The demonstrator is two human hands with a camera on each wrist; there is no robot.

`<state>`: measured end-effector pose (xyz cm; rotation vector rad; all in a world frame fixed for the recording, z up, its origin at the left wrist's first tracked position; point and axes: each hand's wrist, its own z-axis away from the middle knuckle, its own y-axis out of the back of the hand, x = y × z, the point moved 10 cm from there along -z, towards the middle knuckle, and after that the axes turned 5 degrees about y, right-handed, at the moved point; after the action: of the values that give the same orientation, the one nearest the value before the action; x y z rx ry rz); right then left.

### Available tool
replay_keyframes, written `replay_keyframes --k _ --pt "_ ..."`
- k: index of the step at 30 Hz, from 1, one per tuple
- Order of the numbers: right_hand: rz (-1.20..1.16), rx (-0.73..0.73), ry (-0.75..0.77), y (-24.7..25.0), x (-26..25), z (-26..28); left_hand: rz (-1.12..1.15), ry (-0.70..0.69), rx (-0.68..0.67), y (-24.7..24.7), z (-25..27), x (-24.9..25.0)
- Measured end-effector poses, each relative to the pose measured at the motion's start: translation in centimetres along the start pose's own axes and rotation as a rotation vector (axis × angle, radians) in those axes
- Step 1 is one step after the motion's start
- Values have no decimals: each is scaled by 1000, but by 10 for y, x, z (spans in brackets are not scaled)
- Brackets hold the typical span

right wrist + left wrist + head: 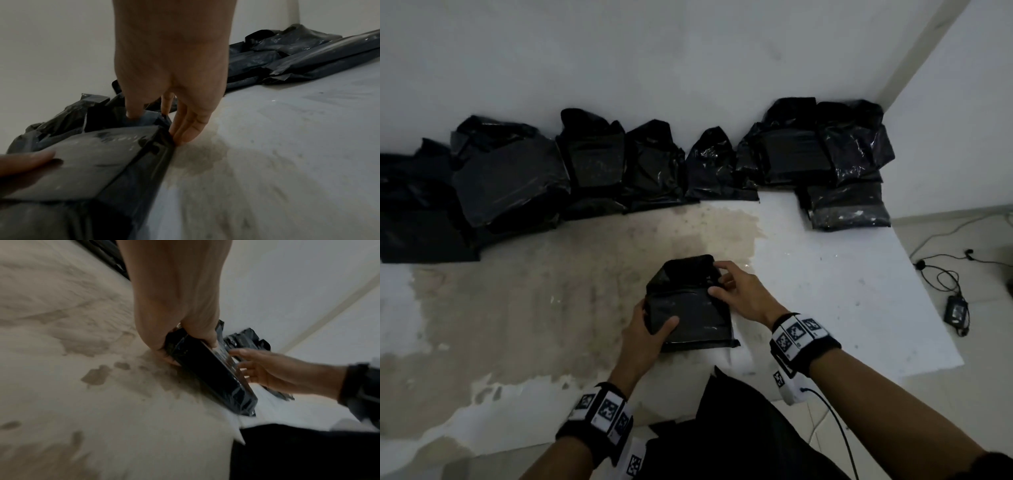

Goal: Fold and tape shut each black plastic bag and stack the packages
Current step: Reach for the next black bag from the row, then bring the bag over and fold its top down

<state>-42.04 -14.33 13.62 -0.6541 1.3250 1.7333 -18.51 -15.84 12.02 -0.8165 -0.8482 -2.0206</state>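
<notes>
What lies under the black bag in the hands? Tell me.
The black bag lies flat on the stained table, gripped by the left hand while the right hand pinches its far flap. What the bag contains is hidden.

Bare table (534, 291) around the hands; row of black bags (619, 164) along the wall (654, 51).
</notes>
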Motion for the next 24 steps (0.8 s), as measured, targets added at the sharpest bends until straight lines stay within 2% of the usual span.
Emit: replay_keyframes --k 5,9,14,17,19,24 --pt "49 127 27 -6 -2 9 -282 -54 108 7 -2 -13" --pt "262 201 118 8 -17 11 -343 -50 111 7 -3 -11" --pt "702 8 220 2 -45 -17 -338 -73 130 7 -7 -15" --pt "855 -90 227 0 -51 -33 -340 -101 176 8 -5 -14" --pt "804 -88 255 5 -56 -37 -337 -115 190 9 -5 -14" --pt "465 74 211 50 -47 -37 -306 -93 176 10 -8 -17"
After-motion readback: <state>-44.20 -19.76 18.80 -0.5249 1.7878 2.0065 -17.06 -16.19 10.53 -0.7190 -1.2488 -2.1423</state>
